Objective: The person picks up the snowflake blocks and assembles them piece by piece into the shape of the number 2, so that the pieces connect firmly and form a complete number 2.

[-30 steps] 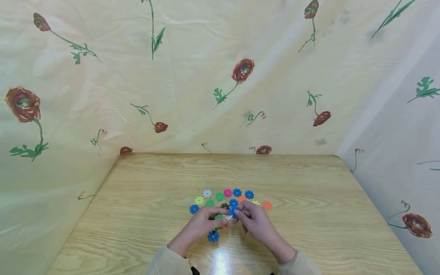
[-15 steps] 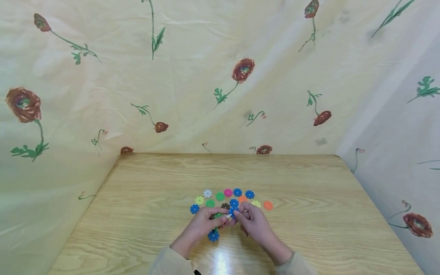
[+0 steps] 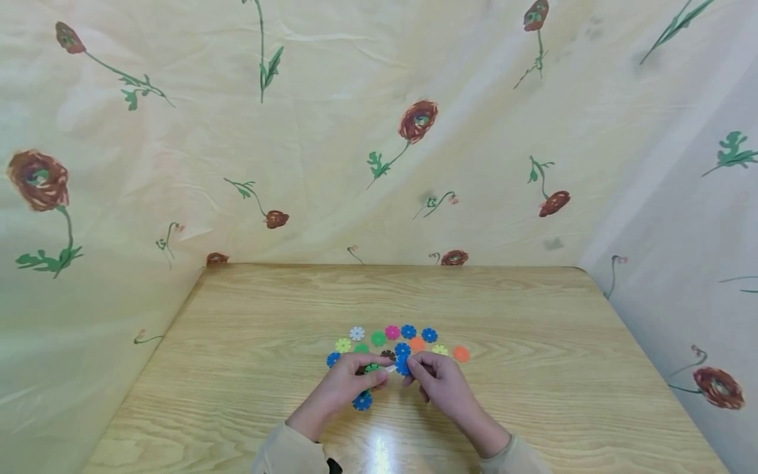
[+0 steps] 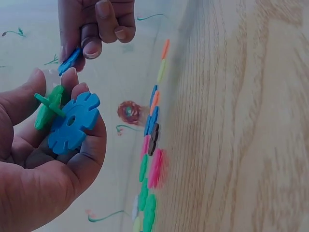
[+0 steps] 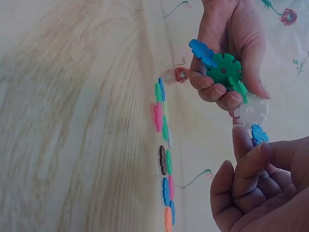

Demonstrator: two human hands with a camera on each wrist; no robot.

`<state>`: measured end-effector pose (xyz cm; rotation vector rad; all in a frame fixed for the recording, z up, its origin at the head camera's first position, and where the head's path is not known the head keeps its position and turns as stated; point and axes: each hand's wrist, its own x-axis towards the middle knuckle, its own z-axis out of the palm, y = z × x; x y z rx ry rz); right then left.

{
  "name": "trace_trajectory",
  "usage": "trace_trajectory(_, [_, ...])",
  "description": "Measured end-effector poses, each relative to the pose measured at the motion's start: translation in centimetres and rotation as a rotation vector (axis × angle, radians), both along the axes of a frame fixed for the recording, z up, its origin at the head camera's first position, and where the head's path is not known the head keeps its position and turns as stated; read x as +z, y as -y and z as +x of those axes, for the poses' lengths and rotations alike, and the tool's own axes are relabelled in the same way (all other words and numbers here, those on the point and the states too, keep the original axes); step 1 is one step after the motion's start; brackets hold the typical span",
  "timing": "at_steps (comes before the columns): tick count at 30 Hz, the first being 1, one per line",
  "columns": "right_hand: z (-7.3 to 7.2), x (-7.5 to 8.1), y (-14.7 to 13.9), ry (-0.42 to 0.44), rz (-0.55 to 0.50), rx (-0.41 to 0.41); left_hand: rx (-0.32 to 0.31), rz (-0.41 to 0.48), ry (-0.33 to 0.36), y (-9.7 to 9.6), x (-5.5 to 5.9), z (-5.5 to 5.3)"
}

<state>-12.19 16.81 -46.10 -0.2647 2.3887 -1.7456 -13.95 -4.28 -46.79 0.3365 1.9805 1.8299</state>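
My left hand [image 3: 340,385] holds a chain of slotted snowflake discs in its curled fingers. In the left wrist view a blue disc [image 4: 75,123] stands at the near end of the chain. Two green discs [image 5: 226,71] are slotted together in the middle, and a clear white disc [image 5: 253,110] sticks out past my left thumb and fingertips. With thumb and fingertips my right hand [image 3: 444,385] pinches another blue disc [image 3: 403,365]. That disc's edge is right at the white disc's rim in the right wrist view.
Loose snowflake discs lie on the wooden table [image 3: 533,368] beyond the hands, among them a white disc [image 3: 357,334], a pink disc [image 3: 393,332], an orange disc [image 3: 461,354] and a brown disc [image 3: 387,355]. A floral cloth [image 3: 331,131] hangs behind the table.
My left hand has shifted slightly left and away from me with the chain. The blue disc in my right hand now shows more of its face and overlaps the white disc less.
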Motion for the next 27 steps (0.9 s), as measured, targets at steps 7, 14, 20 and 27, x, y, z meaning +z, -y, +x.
trace_trajectory(7, [0.06,0.14,-0.17,0.012,-0.032,0.034,-0.031,-0.037,-0.032,0.19,-0.08,-0.13])
trace_trajectory(14, [0.05,-0.01,-0.13,0.006,0.002,0.063,-0.047,-0.122,-0.109,0.20,-0.40,-0.12])
trace_trajectory(20, [0.11,-0.21,0.01,0.023,0.034,0.079,-0.063,-0.148,-0.112,0.17,-0.86,-0.14])
trace_trajectory(27, [0.30,-0.39,0.45,0.016,0.028,0.062,-0.088,-0.130,-0.082,0.20,-0.60,-0.07])
